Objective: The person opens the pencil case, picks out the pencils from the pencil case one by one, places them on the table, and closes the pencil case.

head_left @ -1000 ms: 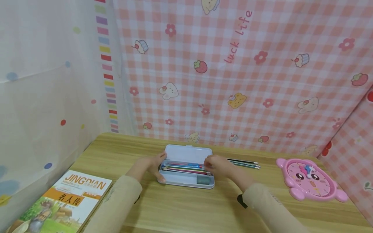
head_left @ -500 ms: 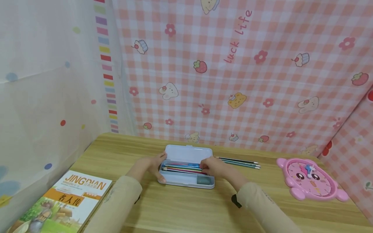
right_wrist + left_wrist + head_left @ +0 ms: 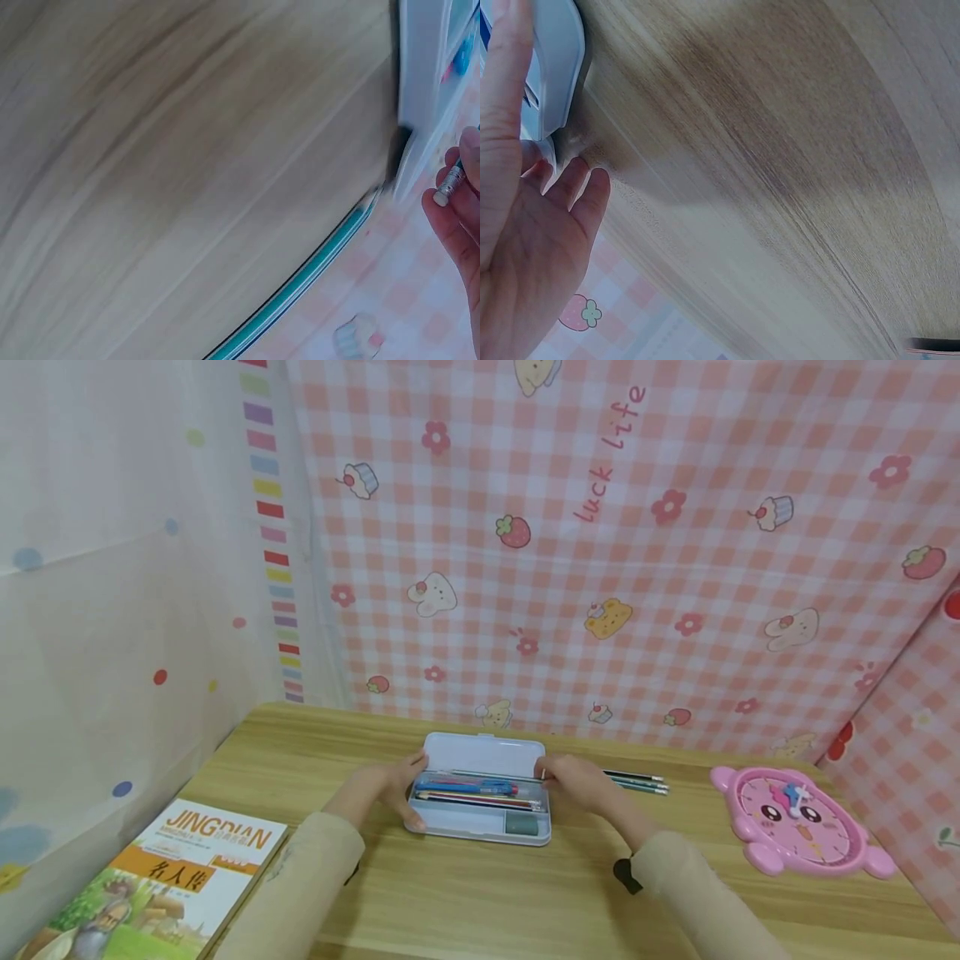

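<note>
A white pencil case [image 3: 459,823] lies with its lid raised on the wooden table. My left hand [image 3: 388,789] grips its left end, thumb at the front corner and fingers by the lid. My right hand [image 3: 576,782] pinches a pencil [image 3: 451,184] near its eraser end, at the case's right end. That pencil reaches left across the back of the case. Inside lie a blue pen [image 3: 483,788], several pencils [image 3: 468,801] and a dark green block [image 3: 522,823] in the front right compartment. In the left wrist view, the left hand [image 3: 544,232] is beside the case's corner.
More pencils [image 3: 637,782] lie on the table to the right, partly behind my right hand. A pink clock [image 3: 802,822] lies further right. A book [image 3: 161,885] sits at the front left. A checked cloth [image 3: 555,577] hangs along the table's back edge.
My right hand moved left over the case, then back to its right end, now with a pencil stretched across the case's back. The blue pen shows more fully. My left hand stayed put.
</note>
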### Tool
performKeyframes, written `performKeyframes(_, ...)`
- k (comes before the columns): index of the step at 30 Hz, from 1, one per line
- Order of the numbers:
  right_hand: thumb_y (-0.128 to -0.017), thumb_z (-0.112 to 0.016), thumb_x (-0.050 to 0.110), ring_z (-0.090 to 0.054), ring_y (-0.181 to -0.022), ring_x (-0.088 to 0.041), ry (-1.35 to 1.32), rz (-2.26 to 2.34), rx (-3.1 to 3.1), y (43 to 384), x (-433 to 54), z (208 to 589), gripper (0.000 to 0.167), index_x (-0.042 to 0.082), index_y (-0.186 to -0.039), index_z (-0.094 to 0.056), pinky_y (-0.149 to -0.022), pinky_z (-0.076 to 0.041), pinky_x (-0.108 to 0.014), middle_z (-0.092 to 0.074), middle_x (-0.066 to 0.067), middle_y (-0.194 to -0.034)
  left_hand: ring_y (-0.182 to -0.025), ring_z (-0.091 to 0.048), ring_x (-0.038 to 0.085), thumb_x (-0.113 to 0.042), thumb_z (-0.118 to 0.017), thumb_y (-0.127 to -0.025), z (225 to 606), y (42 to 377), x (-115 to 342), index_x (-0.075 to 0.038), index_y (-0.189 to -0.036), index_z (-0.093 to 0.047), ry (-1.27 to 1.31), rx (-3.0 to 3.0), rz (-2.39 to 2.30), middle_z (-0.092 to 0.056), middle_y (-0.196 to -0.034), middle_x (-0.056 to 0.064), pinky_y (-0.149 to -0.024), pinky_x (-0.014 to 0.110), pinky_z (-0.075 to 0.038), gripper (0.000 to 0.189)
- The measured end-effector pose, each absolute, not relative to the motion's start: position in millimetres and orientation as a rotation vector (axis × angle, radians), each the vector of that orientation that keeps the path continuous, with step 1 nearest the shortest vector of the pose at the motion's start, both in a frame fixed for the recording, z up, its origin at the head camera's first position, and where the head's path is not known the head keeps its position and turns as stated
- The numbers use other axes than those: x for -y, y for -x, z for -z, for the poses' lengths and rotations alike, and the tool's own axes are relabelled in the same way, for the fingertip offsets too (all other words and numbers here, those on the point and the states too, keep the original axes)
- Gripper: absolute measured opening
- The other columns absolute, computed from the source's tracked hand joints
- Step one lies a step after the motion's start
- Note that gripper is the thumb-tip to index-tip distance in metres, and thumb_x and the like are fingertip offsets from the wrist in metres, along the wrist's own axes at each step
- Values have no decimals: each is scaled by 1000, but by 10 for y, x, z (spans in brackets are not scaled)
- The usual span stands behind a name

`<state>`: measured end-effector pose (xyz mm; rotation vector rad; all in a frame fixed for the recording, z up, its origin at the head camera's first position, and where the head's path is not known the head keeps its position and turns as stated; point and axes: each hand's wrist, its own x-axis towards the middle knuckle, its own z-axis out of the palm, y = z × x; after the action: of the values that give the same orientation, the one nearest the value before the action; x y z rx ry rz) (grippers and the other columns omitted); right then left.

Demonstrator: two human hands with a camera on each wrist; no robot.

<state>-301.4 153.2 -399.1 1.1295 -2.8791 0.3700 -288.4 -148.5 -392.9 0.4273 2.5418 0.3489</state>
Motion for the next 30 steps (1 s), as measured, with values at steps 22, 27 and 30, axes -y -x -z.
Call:
performKeyframes(22,-76,-66,-3,-58,-71,-19,-902,-347,2918,3064,-2521,3992,13,7,-80,-60,-62,-48,-33,-63,-5,-77,-142,-8,34,-43,-75,-69,3936,2907,1487,0,-146,-4,-426,-2545,-324,2,-154,16,-114,45,-17,113)
performKeyframes(27,-76,-58,-7,-52,-70,-15,-841,-359,2948,3051,-2689,4031,15,8,-76,-58,-63,-45,-32,-59,-5,-75,-142,-8,34,-44,-75,-70,3931,2901,1487,0,-146,-4,-427,-2542,-298,2,-154,16,-114,45,-18,113)
performKeyframes(30,-73,-57,-8,-50,-67,-14,-804,-292,2979,3045,-2759,4061,17,9,-75,-56,-61,-44,-31,-57,-5,-72,-142,-7,34,-43,-75,-70,3929,2897,1486,1,-146,-4,-432,-2538,-293,2,-154,16,-114,45,-18,113)
